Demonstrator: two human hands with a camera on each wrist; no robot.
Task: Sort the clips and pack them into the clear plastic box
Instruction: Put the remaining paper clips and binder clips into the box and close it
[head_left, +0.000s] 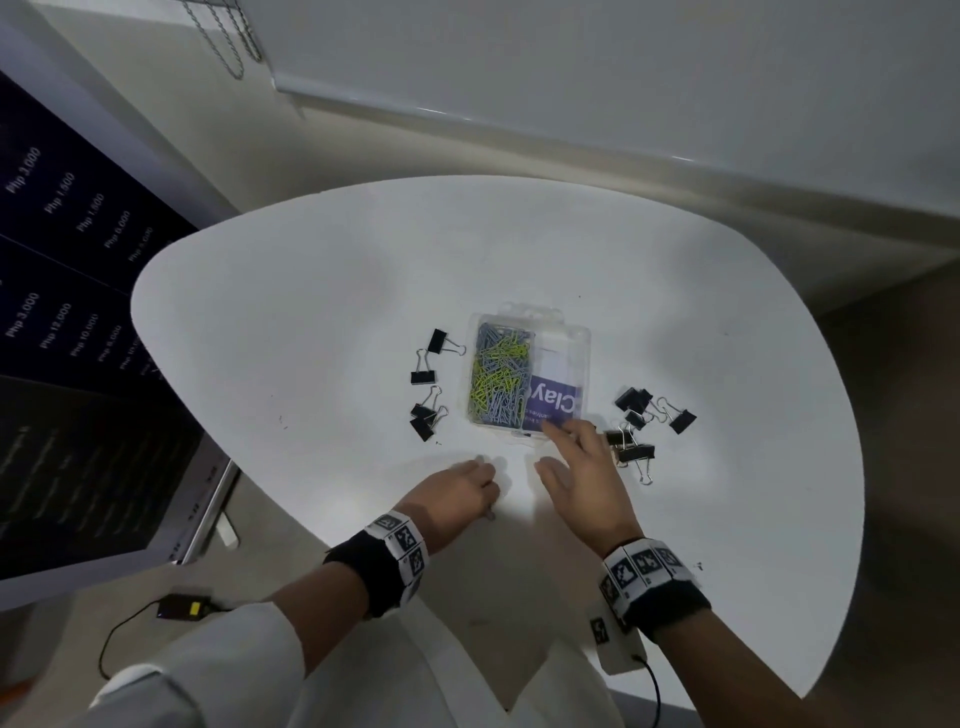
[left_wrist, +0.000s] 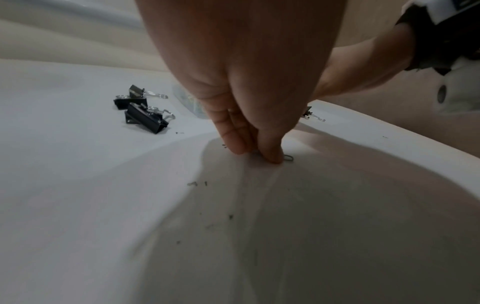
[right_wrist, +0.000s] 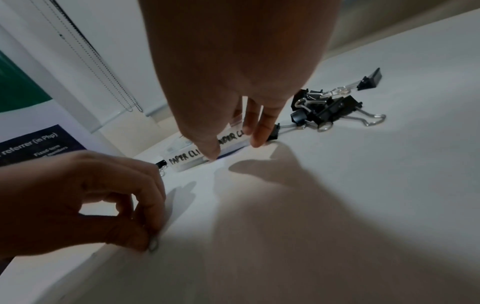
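Observation:
The clear plastic box (head_left: 558, 353) lies mid-table. Its left compartment holds several grey and yellow-green paper clips (head_left: 500, 371); a purple card lies in the right one. My left hand (head_left: 480, 493) pinches a grey paper clip (left_wrist: 288, 158) against the table near the front edge; the clip (right_wrist: 153, 245) shows between thumb and forefinger. My right hand (head_left: 563, 441) reaches forward with straight fingers (right_wrist: 258, 133) touching the box's near wall (right_wrist: 185, 161), which is lettered "PAPER CLIP". Black binder clips lie in a left group (head_left: 428, 387) and a right group (head_left: 641, 421).
The white table (head_left: 311, 312) has a rounded edge close to my body. A dark screen (head_left: 67, 364) stands off its left side. Small specks of debris (left_wrist: 197, 183) dot the surface near my left hand. Blind chains (head_left: 228, 36) hang at the back.

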